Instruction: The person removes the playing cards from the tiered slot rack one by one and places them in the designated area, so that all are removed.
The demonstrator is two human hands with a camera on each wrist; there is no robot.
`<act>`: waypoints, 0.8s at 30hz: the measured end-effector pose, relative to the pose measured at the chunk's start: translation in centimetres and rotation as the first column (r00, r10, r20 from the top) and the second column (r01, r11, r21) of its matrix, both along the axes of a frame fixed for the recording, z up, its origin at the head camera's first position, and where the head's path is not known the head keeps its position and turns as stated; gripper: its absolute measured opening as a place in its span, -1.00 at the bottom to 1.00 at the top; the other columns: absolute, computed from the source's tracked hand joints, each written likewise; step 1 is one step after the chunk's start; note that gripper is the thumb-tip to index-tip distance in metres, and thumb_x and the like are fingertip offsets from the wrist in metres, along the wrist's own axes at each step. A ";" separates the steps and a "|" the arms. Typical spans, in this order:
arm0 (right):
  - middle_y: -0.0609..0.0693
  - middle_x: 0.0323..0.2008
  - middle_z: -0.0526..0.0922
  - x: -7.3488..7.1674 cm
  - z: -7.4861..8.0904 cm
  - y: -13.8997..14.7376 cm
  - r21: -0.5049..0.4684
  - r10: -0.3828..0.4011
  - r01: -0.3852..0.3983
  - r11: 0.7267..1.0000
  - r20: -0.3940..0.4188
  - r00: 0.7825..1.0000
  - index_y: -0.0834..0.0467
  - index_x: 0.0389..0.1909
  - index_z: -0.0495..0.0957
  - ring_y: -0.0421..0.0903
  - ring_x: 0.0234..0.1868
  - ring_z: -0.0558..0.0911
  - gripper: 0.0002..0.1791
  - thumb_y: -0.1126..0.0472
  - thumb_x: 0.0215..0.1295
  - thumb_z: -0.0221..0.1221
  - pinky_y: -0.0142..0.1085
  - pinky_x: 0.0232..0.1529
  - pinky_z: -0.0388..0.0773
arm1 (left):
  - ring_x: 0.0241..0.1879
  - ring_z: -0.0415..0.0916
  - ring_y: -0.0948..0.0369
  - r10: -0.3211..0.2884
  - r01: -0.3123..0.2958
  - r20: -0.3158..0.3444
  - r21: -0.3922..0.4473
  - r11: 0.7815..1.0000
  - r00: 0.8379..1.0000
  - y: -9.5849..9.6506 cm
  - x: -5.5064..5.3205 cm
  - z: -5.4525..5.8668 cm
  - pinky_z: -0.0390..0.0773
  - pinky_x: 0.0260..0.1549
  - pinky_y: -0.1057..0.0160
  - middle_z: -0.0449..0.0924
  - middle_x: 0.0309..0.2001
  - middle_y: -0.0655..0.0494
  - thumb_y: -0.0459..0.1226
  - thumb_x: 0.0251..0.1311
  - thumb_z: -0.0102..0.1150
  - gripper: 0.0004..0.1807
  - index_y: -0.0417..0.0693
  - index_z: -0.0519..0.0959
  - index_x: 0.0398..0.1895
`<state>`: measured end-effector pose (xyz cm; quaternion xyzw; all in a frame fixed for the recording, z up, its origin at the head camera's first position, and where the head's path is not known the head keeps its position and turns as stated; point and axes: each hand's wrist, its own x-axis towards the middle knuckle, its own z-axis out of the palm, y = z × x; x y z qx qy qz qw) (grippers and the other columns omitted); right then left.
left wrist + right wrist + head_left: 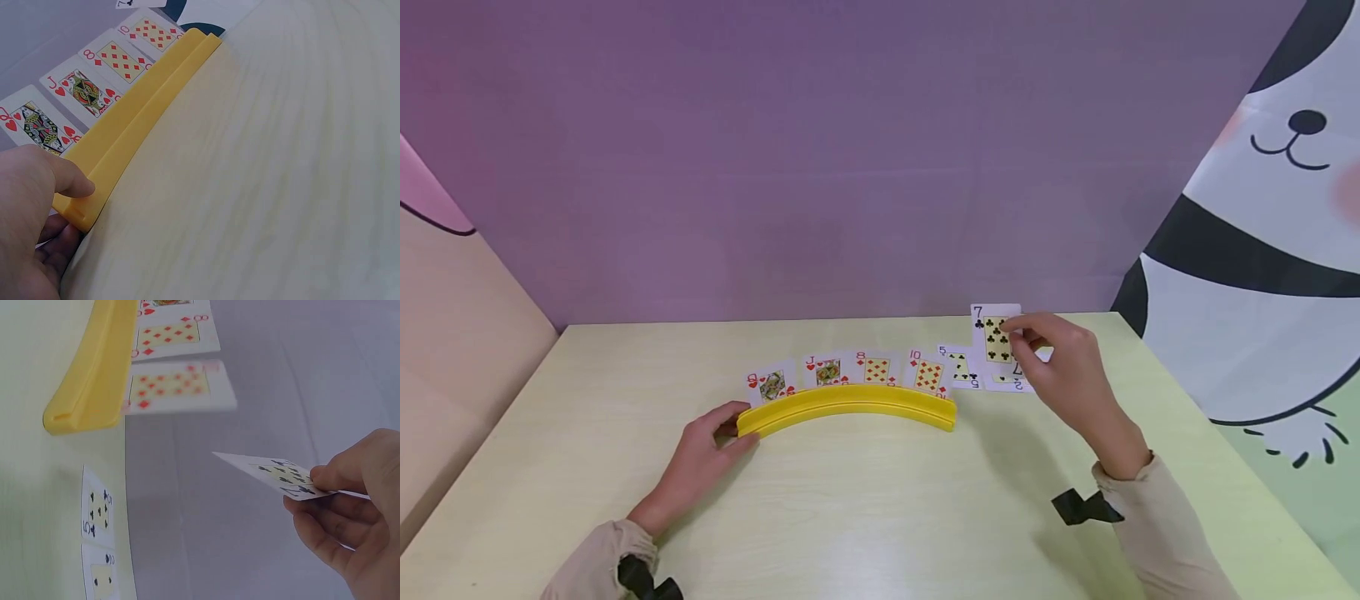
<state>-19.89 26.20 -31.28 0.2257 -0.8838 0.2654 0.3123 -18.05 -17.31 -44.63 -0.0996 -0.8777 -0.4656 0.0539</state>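
A curved yellow card holder (pixel 850 402) stands on the table with a queen of hearts (pixel 772 385), a jack of hearts (pixel 827 372), an eight of diamonds (pixel 877 369) and a ten of diamonds (pixel 929 375) upright in it. My left hand (pixel 703 454) grips the holder's left end, its thumb on the front face in the left wrist view. Raised at the right, my right hand (pixel 1071 375) pinches a seven of clubs (pixel 281 478) between thumb and fingers. Below that card lie a five of clubs (pixel 960 367) and a two of clubs (pixel 102 578), the latter partly covered in the head view.
The pale wooden table (pixel 850 517) ends at a purple backdrop (pixel 850 167). A panda picture (pixel 1292 233) covers the right side. Each sleeve carries a black strap (pixel 1086 507) near the wrist.
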 end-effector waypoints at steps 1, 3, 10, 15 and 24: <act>0.11 -0.28 0.71 -0.2 0.0 0.2 0.000 -0.007 0.007 1.000 -0.003 1.000 0.31 -0.19 0.66 -0.09 -0.37 0.59 -0.81 0.53 0.22 0.19 -0.59 -0.32 0.43 | -0.11 0.53 0.12 0.003 -0.003 0.000 -0.002 1.000 1.000 0.0 0.0 0.1 0.59 -0.04 0.20 0.61 0.04 -0.04 -0.37 0.21 0.34 -0.57 -0.20 0.55 0.16; 0.13 -0.27 0.71 -0.5 -0.2 0.8 0.002 -0.026 0.026 1.000 0.005 1.000 0.32 -0.18 0.66 -0.06 -0.38 0.61 -0.82 0.52 0.23 0.17 -0.61 -0.31 0.43 | -0.11 0.53 0.11 0.009 -0.009 0.001 -0.003 1.000 1.000 0.1 0.1 0.2 0.59 -0.03 0.17 0.61 0.04 -0.05 -0.37 0.21 0.34 -0.56 -0.21 0.55 0.16; 0.19 -0.25 0.70 -1.7 -1.4 3.1 0.013 -0.099 0.098 0.995 0.053 0.994 0.34 -0.18 0.65 0.01 -0.38 0.62 -0.82 0.50 0.27 0.12 -0.63 -0.35 0.38 | -0.11 0.54 0.10 0.009 -0.009 0.000 0.001 1.000 1.000 0.1 0.1 0.3 0.59 -0.03 0.15 0.62 0.04 -0.08 -0.38 0.20 0.34 -0.56 -0.24 0.55 0.16; 0.23 -0.24 0.70 -2.3 -2.2 4.3 0.025 -0.135 0.134 0.991 0.094 0.986 0.35 -0.16 0.65 0.03 -0.36 0.61 -0.80 0.50 0.28 0.10 -0.62 -0.35 0.38 | -0.10 0.55 0.12 0.001 -0.001 0.001 0.008 1.000 1.000 0.1 0.1 0.2 0.60 -0.03 0.18 0.62 0.04 -0.06 -0.39 0.20 0.34 -0.56 -0.22 0.55 0.16; 0.21 -0.32 0.66 -4.0 -4.8 7.2 0.059 -0.235 0.228 0.972 0.280 0.931 0.33 -0.26 0.65 0.01 -0.41 0.46 -0.82 0.42 0.33 0.05 -0.34 -0.46 0.35 | -0.07 0.56 0.09 -0.009 0.009 -0.004 0.015 1.000 1.000 0.0 0.0 0.1 0.60 -0.01 0.15 0.61 0.06 -0.08 -0.39 0.21 0.33 -0.57 -0.23 0.55 0.16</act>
